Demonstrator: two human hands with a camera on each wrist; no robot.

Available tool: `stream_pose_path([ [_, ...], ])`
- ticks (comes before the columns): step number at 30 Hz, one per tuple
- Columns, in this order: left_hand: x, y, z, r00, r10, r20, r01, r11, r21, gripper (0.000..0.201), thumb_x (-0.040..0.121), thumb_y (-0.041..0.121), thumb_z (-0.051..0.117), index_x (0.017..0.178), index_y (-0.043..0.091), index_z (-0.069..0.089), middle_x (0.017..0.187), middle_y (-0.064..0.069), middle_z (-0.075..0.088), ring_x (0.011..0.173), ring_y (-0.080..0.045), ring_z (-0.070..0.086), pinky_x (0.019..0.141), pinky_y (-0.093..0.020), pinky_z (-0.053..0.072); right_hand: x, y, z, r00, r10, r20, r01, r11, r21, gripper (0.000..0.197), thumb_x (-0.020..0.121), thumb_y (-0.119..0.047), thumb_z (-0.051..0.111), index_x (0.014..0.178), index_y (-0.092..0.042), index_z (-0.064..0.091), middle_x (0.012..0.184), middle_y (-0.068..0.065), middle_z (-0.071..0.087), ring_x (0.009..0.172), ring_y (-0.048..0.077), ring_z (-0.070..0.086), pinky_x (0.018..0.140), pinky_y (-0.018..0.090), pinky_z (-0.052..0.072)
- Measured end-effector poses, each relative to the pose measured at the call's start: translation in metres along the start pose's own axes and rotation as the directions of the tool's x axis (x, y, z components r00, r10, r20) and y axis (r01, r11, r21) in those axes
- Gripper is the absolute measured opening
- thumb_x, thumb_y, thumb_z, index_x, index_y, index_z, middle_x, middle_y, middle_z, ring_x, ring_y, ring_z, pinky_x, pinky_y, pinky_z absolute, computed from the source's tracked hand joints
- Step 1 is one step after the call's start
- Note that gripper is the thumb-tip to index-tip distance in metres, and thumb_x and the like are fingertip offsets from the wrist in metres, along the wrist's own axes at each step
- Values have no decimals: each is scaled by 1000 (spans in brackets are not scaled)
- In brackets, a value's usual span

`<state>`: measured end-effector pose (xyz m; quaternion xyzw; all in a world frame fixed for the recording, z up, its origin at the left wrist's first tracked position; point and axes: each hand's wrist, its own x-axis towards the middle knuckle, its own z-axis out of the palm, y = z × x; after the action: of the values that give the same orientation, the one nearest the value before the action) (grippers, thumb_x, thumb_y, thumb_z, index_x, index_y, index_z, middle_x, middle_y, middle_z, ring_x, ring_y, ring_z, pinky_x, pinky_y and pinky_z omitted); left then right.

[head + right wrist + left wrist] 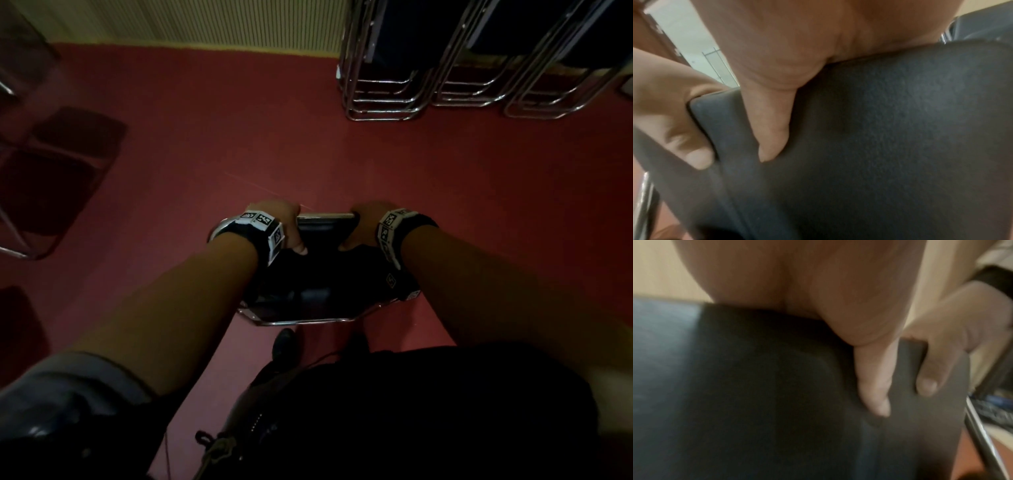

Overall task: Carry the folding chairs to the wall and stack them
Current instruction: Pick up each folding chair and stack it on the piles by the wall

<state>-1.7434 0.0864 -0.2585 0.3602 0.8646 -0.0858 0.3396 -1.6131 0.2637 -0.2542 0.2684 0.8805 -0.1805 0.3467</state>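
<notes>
A folded chair (322,277) with black padding and a chrome frame hangs upright in front of my legs. My left hand (289,224) grips the left part of its top edge, thumb lying on the near face of the black pad (756,386). My right hand (364,222) grips the right part of the same edge, its thumb also on the pad (900,129). The fingers of both hands are hidden behind the backrest. Several folded chairs (445,75) lean in a row against the wall at the top right.
Red carpet (239,137) stretches between me and the ribbed wall (222,24). Unfolded dark red chairs (58,178) stand at the left edge. My shoes (284,342) are just behind the carried chair's lower chrome bar (301,322).
</notes>
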Motion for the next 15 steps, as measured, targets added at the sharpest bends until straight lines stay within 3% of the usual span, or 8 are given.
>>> stream_pose_path([
  [5,36,25,-21,994,-84,75,87,995,-41,64,47,58,92,95,27,64,90,3,69,82,-25,66,72,-34,55,14,31,-22,994,-90,59,84,992,98,56,64,-68,90,101,-34,65,94,-8,68,87,18,65,69,31,49],
  [8,70,65,-46,991,-65,121,68,997,-27,64,45,55,94,93,25,66,91,1,71,77,-22,65,71,-34,57,29,76,-47,989,-108,105,91,984,153,53,65,-67,90,97,-35,63,98,-8,67,93,20,66,71,33,51],
  [10,100,98,-63,990,-27,141,29,999,-14,75,41,56,95,103,23,68,98,1,73,78,-22,65,69,-33,57,39,114,-65,982,-113,148,89,984,155,59,66,-70,88,108,-33,66,108,-6,68,103,24,66,83,40,55],
  [12,131,135,-81,990,-3,144,1,1000,12,93,31,61,93,115,28,68,103,3,73,84,-25,68,73,-36,60,51,155,-83,984,-95,148,69,983,173,82,69,-70,87,136,-29,62,133,-3,65,121,29,62,98,44,52],
  [13,146,155,-90,991,5,137,-8,1000,18,96,29,61,92,117,30,68,101,5,72,86,-26,68,76,-38,62,57,178,-91,987,-89,134,62,979,192,96,69,-71,86,149,-27,53,145,-1,58,131,30,57,105,45,49],
  [15,177,204,-113,987,23,160,-33,998,61,90,31,60,92,113,32,67,97,6,70,88,-26,68,79,-42,62,70,226,-112,989,-75,125,45,973,225,108,65,-75,86,154,-27,47,152,0,53,136,30,53,107,43,47],
])
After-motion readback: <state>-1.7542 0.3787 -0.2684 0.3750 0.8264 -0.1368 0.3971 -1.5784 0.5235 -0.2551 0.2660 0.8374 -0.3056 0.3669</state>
